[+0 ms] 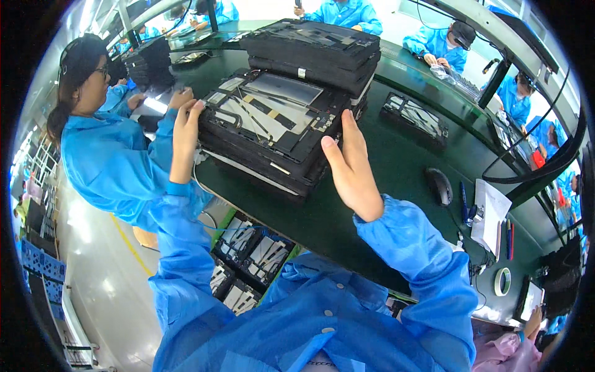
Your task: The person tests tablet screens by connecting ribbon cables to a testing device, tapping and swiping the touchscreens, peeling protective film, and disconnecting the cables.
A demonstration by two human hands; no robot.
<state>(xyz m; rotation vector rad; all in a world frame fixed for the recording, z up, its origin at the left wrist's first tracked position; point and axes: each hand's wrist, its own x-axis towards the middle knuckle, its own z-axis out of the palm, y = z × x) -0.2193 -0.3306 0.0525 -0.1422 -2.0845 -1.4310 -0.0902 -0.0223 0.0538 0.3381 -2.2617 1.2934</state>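
In front of me a stack of black foam trays point(291, 180) stands on the green table. The top tray holds an opened tablet-like device point(269, 115) with silver panels, a dark strip and thin cables. My left hand point(184, 139) is at the stack's left side, fingers stretched upward and fingertips touching its edge. At the right side, my right hand point(353, 170) lies along the edge with straight fingers and the thumb apart. Neither hand is wrapped round anything. A taller stack of black trays point(313, 49) stands right behind this one.
On the right lie another tray with parts point(414, 116), a black mouse point(439, 186), white papers point(489, 214), pens point(509, 239) and a tape roll point(502, 281). A crate of trays point(254, 251) sits below the table edge. A co-worker in blue point(105, 142) is close on my left.
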